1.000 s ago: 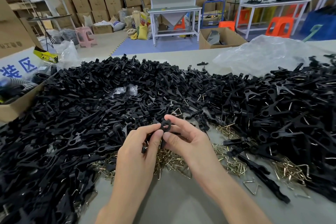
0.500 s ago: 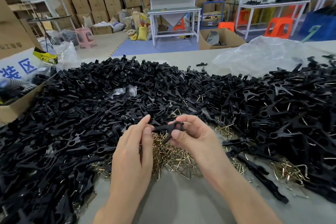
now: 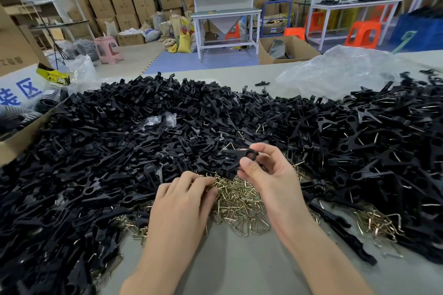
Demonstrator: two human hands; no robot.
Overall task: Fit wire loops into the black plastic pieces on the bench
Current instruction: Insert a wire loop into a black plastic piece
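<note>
The right hand (image 3: pixel 268 175) is pinching a black plastic piece with a ring end (image 3: pixel 239 154) between thumb and fingers, holding it over the far edge of the heap of brass-coloured triangular wire loops (image 3: pixel 239 203) on the grey desk (image 3: pixel 239 266). The piece's long axis is running crosswise, with the ring by the thumb and the tail pointing left. The left hand (image 3: pixel 182 203), nearer the loops, is lying palm down on the heap with its fingers curled into the wires. Whether it is gripping a loop cannot be told. The loops are lying just below the held piece.
</note>
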